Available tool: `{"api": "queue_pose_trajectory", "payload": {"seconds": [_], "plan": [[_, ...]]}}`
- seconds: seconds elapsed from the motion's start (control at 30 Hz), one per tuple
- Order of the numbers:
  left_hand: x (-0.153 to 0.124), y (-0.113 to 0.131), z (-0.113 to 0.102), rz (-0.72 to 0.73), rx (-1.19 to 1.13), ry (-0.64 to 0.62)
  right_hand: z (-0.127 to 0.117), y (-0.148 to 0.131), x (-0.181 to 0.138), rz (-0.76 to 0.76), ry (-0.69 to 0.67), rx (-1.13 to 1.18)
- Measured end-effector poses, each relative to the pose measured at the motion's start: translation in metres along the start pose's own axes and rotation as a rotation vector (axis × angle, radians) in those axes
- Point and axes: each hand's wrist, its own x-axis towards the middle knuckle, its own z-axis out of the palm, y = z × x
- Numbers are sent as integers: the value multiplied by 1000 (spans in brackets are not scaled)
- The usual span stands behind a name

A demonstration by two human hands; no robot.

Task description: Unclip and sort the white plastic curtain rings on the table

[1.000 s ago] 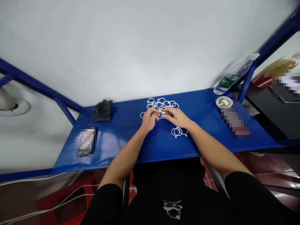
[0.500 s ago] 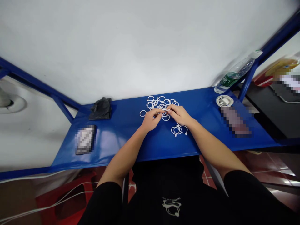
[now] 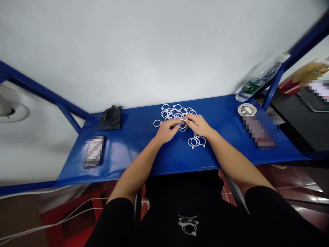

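Note:
My left hand [image 3: 168, 130] and my right hand [image 3: 197, 124] meet over the middle of the blue tabletop [image 3: 138, 137]. Between their fingertips is a white curtain ring [image 3: 182, 121], pinched from both sides. Thumb and forefinger are closed on each hand, and the fingers partly cover the ring. Just beyond the hands lies a loose pile of white curtain rings [image 3: 177, 110], each with a small tab. One ring [image 3: 157, 123] sits at the pile's left edge. Nearer to me, beside my right wrist, a small group of rings [image 3: 196, 141] overlaps on the table.
At the left are a crumpled black bag [image 3: 111, 118] and a blurred-out packet [image 3: 94, 151]. A water bottle [image 3: 253, 84] leans at the back right, near a white roll [image 3: 247, 109] and a blurred-out oblong thing [image 3: 258, 132]. Blue frame posts [image 3: 273, 87] flank the table.
The fingers of my right hand have shifted slightly at the ring between my hands. The loose rings on the table lie as before.

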Motion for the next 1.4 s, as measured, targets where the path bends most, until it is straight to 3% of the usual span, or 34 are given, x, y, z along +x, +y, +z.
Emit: {"api": "queue_pose_trajectory", "payload": {"seconds": [0.37, 0.57, 0.67, 0.8, 0.93, 1.1, 1.23, 1.4], "plan": [[0, 3, 3, 206, 205, -92, 5, 6, 0, -25, 14, 9], [4, -8, -14, 153, 331, 113, -5, 9, 1, 109, 120, -100], [4, -16, -20, 62, 421, 162, -19, 18, 0, 166, 19, -214], [2, -25, -18, -24, 495, 102, -36, 37, -7, 238, -194, -252], [1, -28, -14, -35, 473, 79, -44, 51, -13, 206, -279, -234], [2, -25, -15, -76, 604, 19, -36, 38, -8, 314, -445, -353], [0, -16, -11, 1, 704, -49, -28, 24, -3, 304, -435, -432], [-2, -9, 3, 167, 672, -333, -26, 23, -4, 271, -365, -440]]}}
